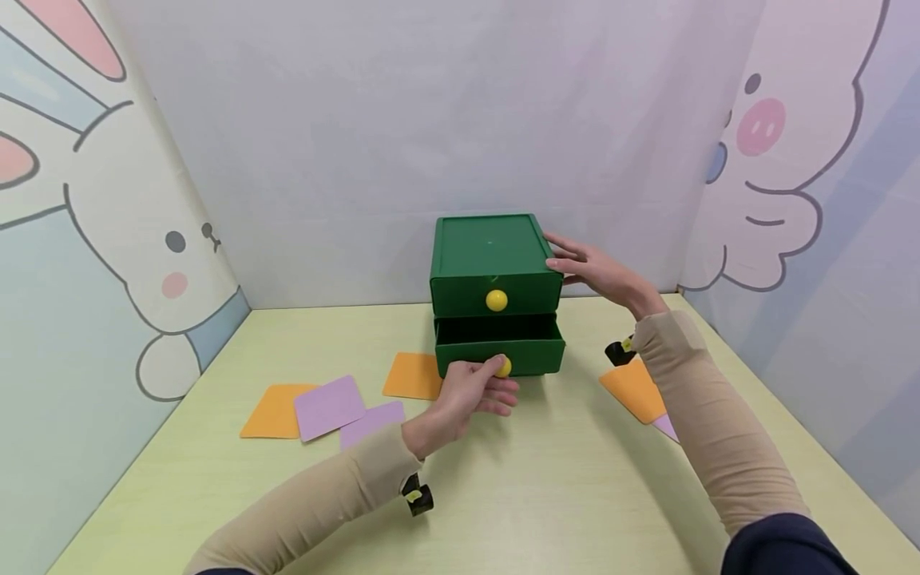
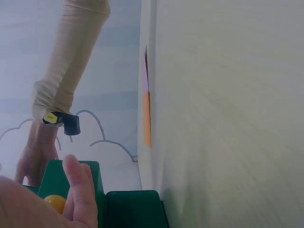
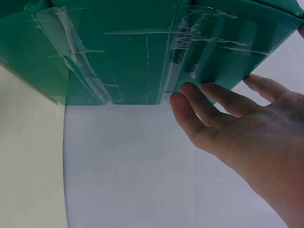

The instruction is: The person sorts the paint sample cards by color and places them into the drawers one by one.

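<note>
A green drawer cabinet [image 1: 489, 246] with yellow knobs stands at the back of the table. Its middle drawer [image 1: 532, 355] is pulled partway out, and the visible part of its inside is dark. My left hand [image 1: 460, 401] pinches that drawer's yellow knob [image 1: 505, 366], thumb over it and the other fingers stretched out below. My right hand [image 1: 607, 275] steadies the cabinet's right side with spread fingers, its thumb at the top edge. In the right wrist view, clear tape [image 3: 147, 31] runs across that green side, where the fingertips [image 3: 189, 89] lie against the lower panel.
Left of the cabinet lie an orange card [image 1: 273, 411], a purple card [image 1: 331, 407] and another purple card [image 1: 374, 423]. One orange card [image 1: 412, 375] lies near the drawer's left corner. Under the right forearm are another orange card [image 1: 636, 391] and a purple one [image 1: 667, 427].
</note>
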{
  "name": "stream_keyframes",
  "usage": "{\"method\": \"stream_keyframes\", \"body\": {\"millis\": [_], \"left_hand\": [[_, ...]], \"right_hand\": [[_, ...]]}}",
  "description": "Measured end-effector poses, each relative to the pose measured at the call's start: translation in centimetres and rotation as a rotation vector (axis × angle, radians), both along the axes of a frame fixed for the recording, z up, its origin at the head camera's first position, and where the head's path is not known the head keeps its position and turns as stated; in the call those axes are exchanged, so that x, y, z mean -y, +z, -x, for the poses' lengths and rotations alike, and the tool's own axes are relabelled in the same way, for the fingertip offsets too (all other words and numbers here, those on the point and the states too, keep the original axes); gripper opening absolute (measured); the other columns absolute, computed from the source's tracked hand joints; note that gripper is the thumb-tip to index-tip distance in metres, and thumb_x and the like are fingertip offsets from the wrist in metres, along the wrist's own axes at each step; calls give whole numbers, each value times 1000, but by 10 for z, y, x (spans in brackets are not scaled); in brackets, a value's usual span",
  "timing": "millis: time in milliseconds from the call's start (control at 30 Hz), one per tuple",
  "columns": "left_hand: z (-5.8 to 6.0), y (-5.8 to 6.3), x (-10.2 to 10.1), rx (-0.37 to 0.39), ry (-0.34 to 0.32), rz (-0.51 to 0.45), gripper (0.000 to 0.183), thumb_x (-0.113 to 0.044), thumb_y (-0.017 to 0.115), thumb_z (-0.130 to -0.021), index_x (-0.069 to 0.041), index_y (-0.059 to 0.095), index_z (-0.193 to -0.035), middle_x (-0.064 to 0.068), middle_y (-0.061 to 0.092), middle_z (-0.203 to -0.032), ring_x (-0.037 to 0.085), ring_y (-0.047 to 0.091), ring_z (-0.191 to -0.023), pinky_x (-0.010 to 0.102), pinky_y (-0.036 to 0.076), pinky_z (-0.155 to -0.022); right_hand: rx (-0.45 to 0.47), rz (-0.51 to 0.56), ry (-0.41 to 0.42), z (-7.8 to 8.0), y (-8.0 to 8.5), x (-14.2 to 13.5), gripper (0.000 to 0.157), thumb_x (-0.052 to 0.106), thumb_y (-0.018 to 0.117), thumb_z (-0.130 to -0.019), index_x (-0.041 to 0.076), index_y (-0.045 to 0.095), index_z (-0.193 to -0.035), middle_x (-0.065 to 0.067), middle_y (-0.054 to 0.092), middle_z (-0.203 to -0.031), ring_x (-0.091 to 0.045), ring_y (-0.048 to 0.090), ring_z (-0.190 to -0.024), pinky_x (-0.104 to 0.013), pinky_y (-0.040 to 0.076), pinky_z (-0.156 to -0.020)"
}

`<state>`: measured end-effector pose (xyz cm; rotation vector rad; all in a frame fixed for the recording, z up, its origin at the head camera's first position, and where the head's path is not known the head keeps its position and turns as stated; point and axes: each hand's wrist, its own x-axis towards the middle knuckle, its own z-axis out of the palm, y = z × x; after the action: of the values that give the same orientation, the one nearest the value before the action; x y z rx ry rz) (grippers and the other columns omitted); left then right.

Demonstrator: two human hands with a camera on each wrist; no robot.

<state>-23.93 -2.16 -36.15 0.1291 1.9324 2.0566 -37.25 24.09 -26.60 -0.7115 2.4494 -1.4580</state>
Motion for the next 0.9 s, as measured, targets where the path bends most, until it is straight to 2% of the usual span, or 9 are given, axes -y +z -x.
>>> {"method": "stream_keyframes", "body": {"millis": [567, 900], "left_hand": [[-19, 0, 1, 19, -24, -4, 46, -42, 58, -95, 1, 65, -111, 23, 72, -101, 24, 74, -74, 32, 60, -66], [-31, -1, 1, 30, -31, -26, 44, -40, 58, -95, 1, 66, -107, 18, 75, -93, 23, 74, -71, 32, 60, -62]], "right_hand": [[-4, 0, 9, 0, 1, 0, 66, 36, 49, -100, 30, 13, -156, 2, 8, -164, -29, 26, -146, -55, 31, -113], [0, 9, 6, 1, -1, 0, 66, 37, 51, -100, 32, 15, -155, 3, 10, -164, -27, 26, -146, -55, 31, -114]]}}
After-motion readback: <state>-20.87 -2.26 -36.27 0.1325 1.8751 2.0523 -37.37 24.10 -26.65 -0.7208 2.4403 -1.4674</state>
